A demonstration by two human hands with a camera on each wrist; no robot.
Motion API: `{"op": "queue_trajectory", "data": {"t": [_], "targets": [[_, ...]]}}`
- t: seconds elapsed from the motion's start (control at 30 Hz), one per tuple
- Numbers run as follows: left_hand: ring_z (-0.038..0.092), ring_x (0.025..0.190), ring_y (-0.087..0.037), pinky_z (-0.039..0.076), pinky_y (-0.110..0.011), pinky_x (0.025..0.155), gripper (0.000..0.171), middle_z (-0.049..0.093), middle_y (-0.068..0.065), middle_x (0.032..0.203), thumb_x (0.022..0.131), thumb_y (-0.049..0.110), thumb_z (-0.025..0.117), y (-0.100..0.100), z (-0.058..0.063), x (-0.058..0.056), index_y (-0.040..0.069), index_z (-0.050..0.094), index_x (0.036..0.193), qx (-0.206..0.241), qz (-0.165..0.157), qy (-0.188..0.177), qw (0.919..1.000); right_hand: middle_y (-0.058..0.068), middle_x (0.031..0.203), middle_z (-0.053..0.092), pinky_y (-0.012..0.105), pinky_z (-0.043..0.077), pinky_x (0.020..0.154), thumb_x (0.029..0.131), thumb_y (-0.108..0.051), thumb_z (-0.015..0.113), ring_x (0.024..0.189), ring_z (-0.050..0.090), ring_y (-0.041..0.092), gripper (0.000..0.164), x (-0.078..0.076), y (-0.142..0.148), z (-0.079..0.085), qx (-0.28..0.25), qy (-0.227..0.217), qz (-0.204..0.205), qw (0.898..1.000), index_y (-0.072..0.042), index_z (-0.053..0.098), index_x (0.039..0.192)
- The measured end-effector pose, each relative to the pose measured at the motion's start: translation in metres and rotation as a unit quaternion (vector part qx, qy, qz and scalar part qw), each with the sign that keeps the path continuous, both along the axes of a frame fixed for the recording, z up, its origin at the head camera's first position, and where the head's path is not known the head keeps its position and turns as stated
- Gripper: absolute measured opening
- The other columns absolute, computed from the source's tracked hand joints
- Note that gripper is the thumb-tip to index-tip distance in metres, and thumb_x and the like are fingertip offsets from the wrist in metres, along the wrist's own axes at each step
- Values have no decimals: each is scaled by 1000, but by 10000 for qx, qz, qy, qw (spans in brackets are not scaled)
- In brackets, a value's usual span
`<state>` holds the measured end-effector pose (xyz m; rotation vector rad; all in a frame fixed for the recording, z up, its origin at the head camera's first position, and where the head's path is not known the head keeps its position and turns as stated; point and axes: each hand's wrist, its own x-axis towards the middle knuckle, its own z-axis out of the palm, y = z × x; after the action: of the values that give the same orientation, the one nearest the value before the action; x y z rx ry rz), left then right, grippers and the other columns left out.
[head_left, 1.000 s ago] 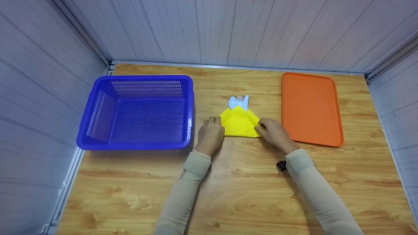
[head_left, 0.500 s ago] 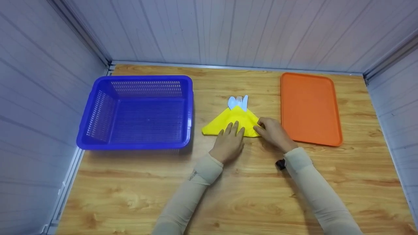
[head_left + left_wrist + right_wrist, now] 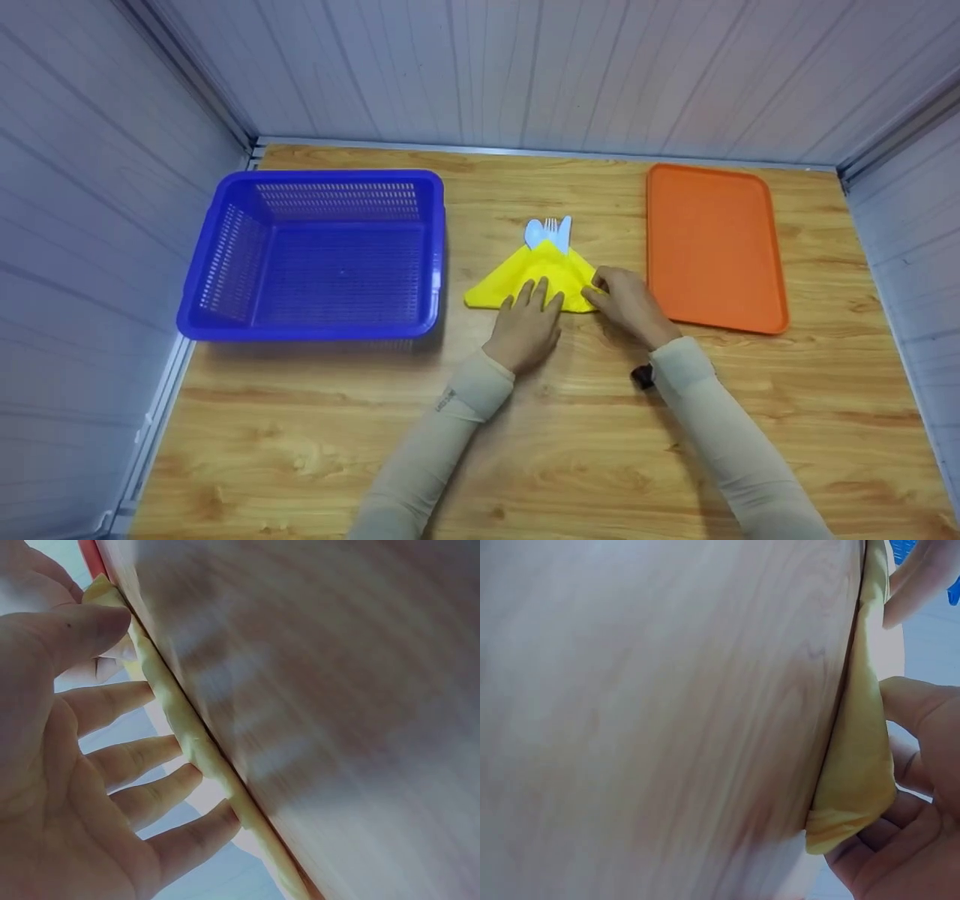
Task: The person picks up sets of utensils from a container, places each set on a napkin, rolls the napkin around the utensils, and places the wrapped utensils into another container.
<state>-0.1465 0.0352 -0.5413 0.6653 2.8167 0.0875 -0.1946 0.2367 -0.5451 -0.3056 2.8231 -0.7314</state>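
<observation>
A yellow napkin, folded to a triangle, lies mid-table over a white plastic spoon, fork and knife; their upper ends stick out past its top point, and the handles are hidden. My left hand rests on the napkin's near edge with fingers spread and straight, as the left wrist view also shows. At the right corner my right hand pinches the cloth: in the right wrist view the thumb lies on the napkin and the other fingers curl at its corner.
To the left stands a blue perforated basket with nothing in it. An orange tray lies at the right, close to my right hand. Pale panel walls enclose the wooden table at the back and sides.
My left hand has let go of the napkin's left corner and moved right, onto its near edge with fingers spread. The right hand has stayed at the right corner.
</observation>
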Motion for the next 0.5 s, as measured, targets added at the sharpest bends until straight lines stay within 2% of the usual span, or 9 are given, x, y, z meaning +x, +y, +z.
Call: {"op": "queue_trajectory", "data": {"t": [0.13,0.3,0.5], "targets": [[29,146,-33,37,-53,109,57,28,-13,161,103,41,51,0,0,0,19,40,155,45,-21,79,10000,15,93,60,41,48,68,95,-27,70,78,54,27,29,2,-1,1,49,146,-165,9997,1,64,101],[31,144,-33,40,-53,107,57,31,-13,160,103,41,53,0,1,0,19,41,154,19,-38,193,9998,19,103,55,45,50,75,92,-35,74,87,55,32,45,5,-2,4,358,417,-423,9976,3,61,114],[31,144,-33,40,-53,107,57,31,-13,160,102,40,53,0,1,0,20,42,154,43,8,108,9999,20,101,57,45,50,73,92,-35,73,85,55,32,51,4,-6,6,443,203,-523,9974,6,60,121]]}}
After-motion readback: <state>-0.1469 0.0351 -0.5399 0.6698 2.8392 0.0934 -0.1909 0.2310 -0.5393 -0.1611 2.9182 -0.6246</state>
